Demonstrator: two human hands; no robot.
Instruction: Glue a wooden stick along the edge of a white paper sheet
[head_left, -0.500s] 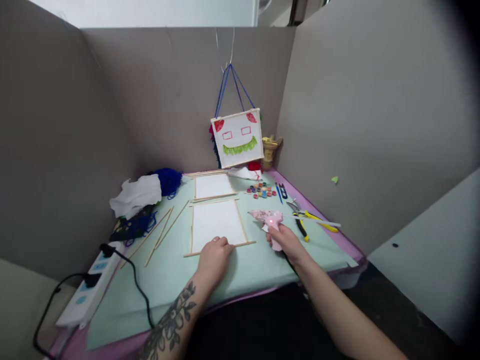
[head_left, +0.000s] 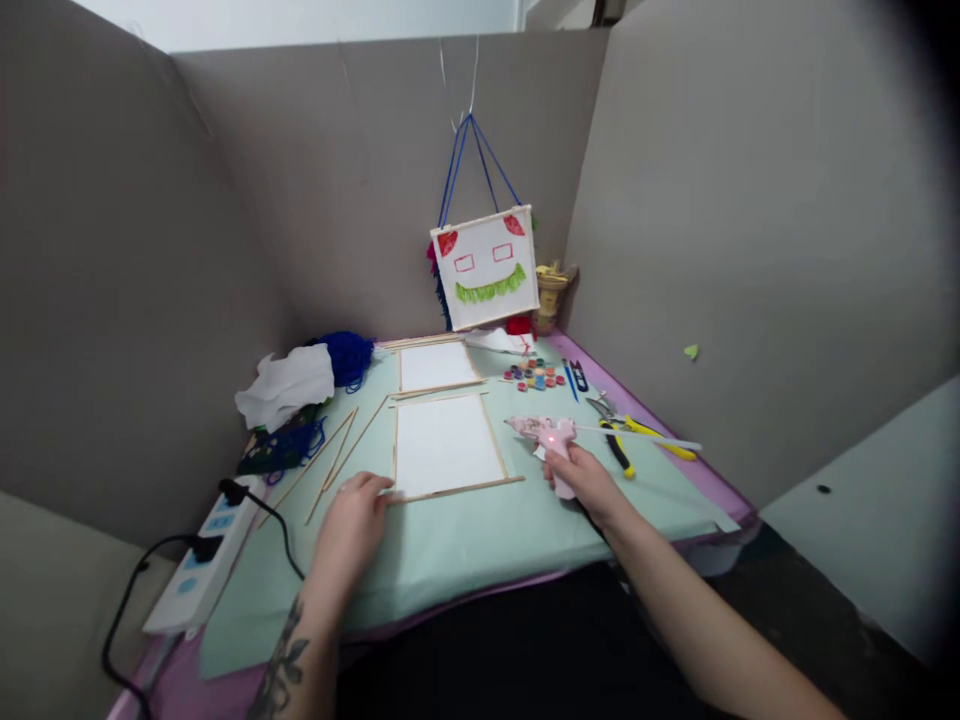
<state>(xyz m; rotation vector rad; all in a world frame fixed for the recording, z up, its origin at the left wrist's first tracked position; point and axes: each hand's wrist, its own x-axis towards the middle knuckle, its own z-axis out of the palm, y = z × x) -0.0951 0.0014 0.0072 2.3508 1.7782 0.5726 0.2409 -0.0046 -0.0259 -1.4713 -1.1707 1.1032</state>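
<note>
My right hand (head_left: 589,482) grips a pink hot glue gun (head_left: 553,437) by its handle, the nozzle pointing left and a long white glue stick (head_left: 652,436) jutting from its back. A small light glows on the gun's body. My left hand (head_left: 352,520) has its fingers closed at the left end of a thin wooden stick (head_left: 457,490), which lies along the near edge of a white sheet (head_left: 448,445). Wooden sticks also border the sheet's other sides. Behind it lies a second white sheet (head_left: 433,367) with sticks around it.
Loose sticks (head_left: 341,450), blue yarn (head_left: 346,358) and white cloth (head_left: 285,388) lie left, above a power strip (head_left: 202,565) with plugged cords. Paint pots (head_left: 532,375), pliers (head_left: 616,450) and a cutter (head_left: 579,376) lie right. A decorated panel (head_left: 487,265) hangs at the back.
My left hand has slid left along the near stick, from its middle to its left end. The glue gun stays in my right hand. The view has shifted slightly.
</note>
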